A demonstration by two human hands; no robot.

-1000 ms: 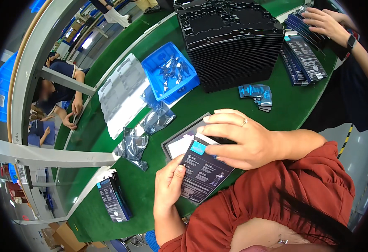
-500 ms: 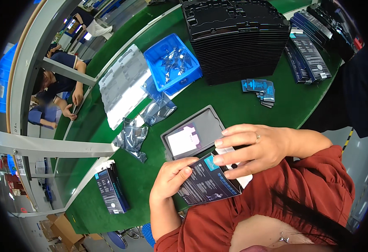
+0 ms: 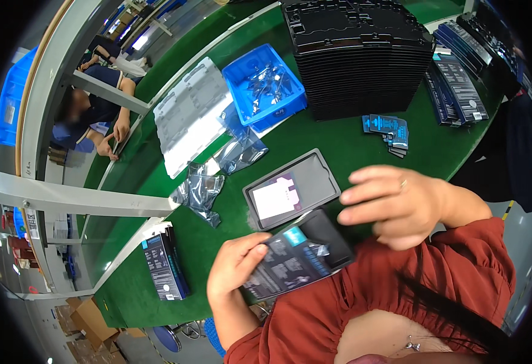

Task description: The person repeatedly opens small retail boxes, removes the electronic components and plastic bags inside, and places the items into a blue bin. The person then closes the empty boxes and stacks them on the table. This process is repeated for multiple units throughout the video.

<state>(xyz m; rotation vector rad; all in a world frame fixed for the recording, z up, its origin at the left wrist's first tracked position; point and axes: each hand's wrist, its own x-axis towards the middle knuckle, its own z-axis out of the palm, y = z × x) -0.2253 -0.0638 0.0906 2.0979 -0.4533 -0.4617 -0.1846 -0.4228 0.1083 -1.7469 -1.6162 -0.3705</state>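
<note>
Box of dark printed cardboard [image 3: 287,259], its left end clamped by fingers of the left hand [image 3: 232,265], stretches lengthwise toward the right hand [image 3: 402,212], whose fingers hang apart.

Worn items recorded: rust-red blouse [image 3: 369,285], ring [image 3: 403,184], pendant [image 3: 413,345].
The neckline [image 3: 378,307] is gathered into folds; the right sleeve [image 3: 481,242] is creased. The slim metallic ring is worn on the right hand [image 3: 393,209]. The pendant is silvery. Long dark hair [image 3: 445,310] is draped across the fabric.
</note>
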